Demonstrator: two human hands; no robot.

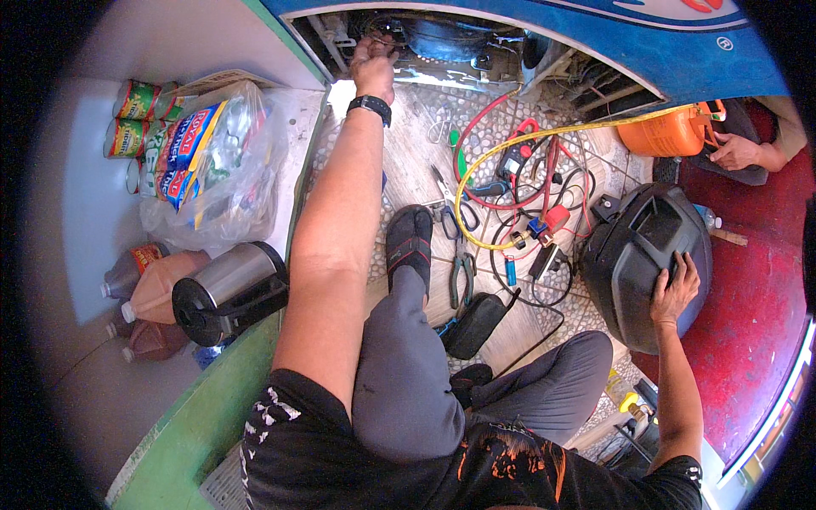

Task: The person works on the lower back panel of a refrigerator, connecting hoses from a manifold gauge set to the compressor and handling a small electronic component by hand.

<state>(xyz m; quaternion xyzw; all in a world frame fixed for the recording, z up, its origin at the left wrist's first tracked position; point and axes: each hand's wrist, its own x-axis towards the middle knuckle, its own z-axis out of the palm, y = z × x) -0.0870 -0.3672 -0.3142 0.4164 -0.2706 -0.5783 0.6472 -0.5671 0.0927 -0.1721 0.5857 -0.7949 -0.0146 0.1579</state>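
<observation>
My left arm stretches forward, and my left hand [374,66] is inside the low opening of a blue cabinet [561,34]. Its fingers are bent around something too small and dark to make out. Close beside it, a dark rounded compressor [446,40] sits among wires and tubes. Off to the right, my right hand [676,289] lies with fingers spread on a black hard case [625,246], holding nothing. Between my arms, a yellow hose [501,153] and a red hose [484,110] run from a gauge manifold [537,228] on the floor.
Pliers [461,276], scissors [446,200], a clamp meter [512,161] and a black pouch [476,325] lie before me. Another person's hand [736,153] is by an orange cylinder [659,134]. Left are an electric kettle [229,289], bottles [166,285] and a plastic bag [242,161].
</observation>
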